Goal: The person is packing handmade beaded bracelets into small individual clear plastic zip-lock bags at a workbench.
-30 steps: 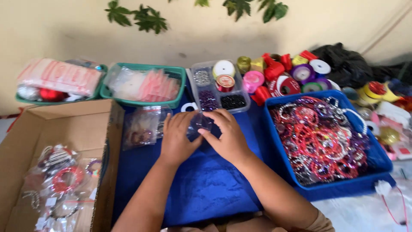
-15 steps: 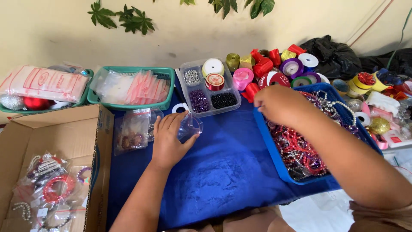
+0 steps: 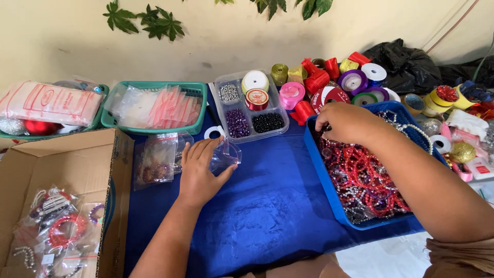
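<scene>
Small clear plastic bag (image 3: 225, 154), lying on the blue cloth (image 3: 267, 211) that covers the table, just below the clear compartmented plastic bead box (image 3: 250, 105). The left hand (image 3: 201, 172) rests flat on the cloth with fingers spread loosely, thumb and fingertips touching the bag at the hand's 2 o'clock; whether it grips the bag cannot be told. At the bag's 3 o'clock, well apart, the right hand (image 3: 346, 122) reaches with curled fingers into the blue plastic tray (image 3: 324, 175) of red and silver bead bracelets; what it has hold of, if anything, is hidden. At the bag's 9 o'clock lie further clear bags of beads (image 3: 157, 159); beyond them, an open cardboard box (image 3: 62, 170) with bagged bracelets. At 11 o'clock, a green basket (image 3: 154, 105) of empty bags. At 1 o'clock, ribbon spools (image 3: 329, 82).
</scene>
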